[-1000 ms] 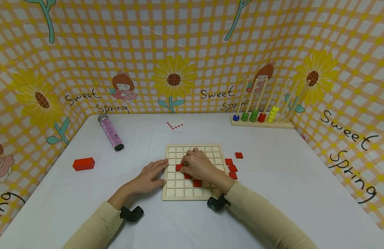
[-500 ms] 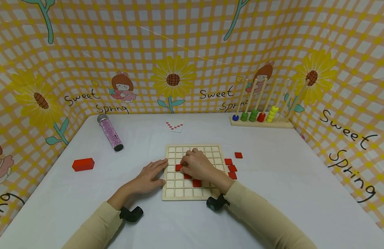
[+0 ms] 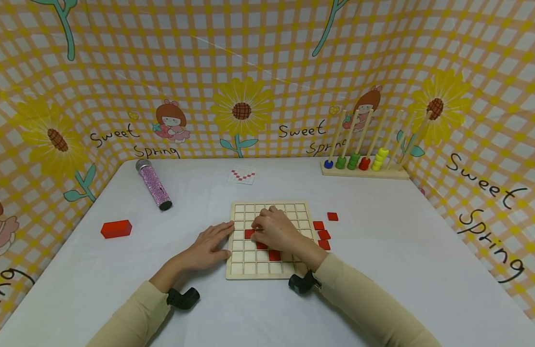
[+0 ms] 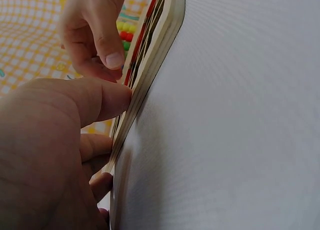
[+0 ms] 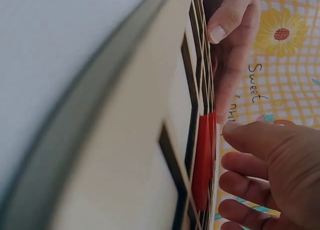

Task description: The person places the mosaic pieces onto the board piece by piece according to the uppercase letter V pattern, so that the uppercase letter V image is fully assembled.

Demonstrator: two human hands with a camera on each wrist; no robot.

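Note:
A wooden grid board (image 3: pixel 237 270) lies flat on the white table. Red square tiles sit in its cells: one tile (image 3: pixel 249 233) at the left, another (image 3: pixel 261 246) partly covered, and a third tile (image 3: pixel 274 255) lower down. My left hand (image 3: pixel 208 246) rests along the board's left side, fingers extended, with thumb and fingertips touching the edge. Over the middle of the board is my right hand (image 3: pixel 276 231), its fingers loosely bent and the thumb by the left tile. In the right wrist view the right hand (image 5: pixel 270 175) shows nothing between thumb and fingers. Cells under its palm are hidden.
Several loose red tiles (image 3: pixel 324 234) lie right of the board. Behind it is a pattern card (image 3: pixel 242 175) with red squares. A glittery pink microphone (image 3: pixel 154 185) and a red block (image 3: pixel 116 229) are at left; a bead abacus (image 3: pixel 365 172) stands at back right.

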